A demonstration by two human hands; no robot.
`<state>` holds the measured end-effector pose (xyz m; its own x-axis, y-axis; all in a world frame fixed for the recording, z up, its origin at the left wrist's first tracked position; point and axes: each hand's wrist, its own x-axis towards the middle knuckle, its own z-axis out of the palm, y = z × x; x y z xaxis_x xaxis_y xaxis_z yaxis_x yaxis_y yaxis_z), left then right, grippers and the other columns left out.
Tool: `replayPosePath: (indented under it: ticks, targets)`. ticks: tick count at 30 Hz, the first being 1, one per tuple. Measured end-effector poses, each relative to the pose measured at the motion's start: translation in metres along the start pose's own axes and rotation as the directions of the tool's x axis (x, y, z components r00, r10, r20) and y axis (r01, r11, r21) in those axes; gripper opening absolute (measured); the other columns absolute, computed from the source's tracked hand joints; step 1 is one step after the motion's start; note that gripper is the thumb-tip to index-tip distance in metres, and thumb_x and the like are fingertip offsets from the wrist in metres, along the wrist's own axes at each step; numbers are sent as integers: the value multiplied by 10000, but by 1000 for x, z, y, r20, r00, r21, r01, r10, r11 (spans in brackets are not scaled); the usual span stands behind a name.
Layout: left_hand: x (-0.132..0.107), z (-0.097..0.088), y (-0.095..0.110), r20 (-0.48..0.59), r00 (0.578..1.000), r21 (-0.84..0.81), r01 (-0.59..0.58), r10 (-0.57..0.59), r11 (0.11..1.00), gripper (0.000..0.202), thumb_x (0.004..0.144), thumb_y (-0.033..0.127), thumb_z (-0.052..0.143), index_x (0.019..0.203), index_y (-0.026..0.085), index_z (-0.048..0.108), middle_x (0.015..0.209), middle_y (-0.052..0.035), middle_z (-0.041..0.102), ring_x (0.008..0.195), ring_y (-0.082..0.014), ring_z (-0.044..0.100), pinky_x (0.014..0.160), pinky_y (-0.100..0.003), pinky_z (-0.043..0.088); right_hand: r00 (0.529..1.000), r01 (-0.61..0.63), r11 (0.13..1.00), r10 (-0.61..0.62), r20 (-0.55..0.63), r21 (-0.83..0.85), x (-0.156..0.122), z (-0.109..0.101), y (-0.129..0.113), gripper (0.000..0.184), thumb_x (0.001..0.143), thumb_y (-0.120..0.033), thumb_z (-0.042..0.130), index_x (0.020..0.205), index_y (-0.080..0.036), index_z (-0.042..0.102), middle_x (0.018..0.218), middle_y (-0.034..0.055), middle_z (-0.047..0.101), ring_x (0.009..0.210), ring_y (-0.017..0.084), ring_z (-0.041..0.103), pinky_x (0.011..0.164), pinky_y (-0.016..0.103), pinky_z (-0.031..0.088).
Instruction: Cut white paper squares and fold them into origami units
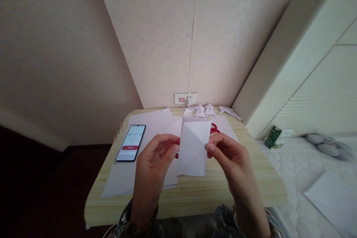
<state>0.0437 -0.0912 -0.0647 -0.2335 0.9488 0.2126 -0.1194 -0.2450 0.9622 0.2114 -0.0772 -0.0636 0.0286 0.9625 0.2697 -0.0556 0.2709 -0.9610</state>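
A creased white sheet of paper (193,156) is held upright above the table's front half, diagonal fold lines showing on its face. My right hand (232,154) pinches its right edge between thumb and fingers. At the left edge, my left hand (156,160) has thumb and fingertips closed on the paper, the fingertips partly behind it. Just behind the sheet, the red handles of scissors (214,128) show; their blades are hidden. White paper sheets (152,126) lie flat under and beyond my left hand.
A phone (131,143) with a running timer rests on the left sheets. Folded paper pieces (200,111) line the back of the wooden table (223,197), below a wall socket (185,98) with a plug. To the right, a green-and-white box (276,137) and another sheet (331,200) lie on a bed.
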Motion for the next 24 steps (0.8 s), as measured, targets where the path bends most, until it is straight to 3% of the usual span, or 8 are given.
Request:
replayPosePath:
  ticks: [24]
  targets:
    - [-2,0,4,35,999,-29,-4,5,1000,194,799,74,699,791,259,758,753,40,760,708,-121,735,616,-164,587,999,-36,999,36,3,-13,2,1,1,181,799,-288,737,657,-210,655,621,-23,592,593,129,545,560,235,442]
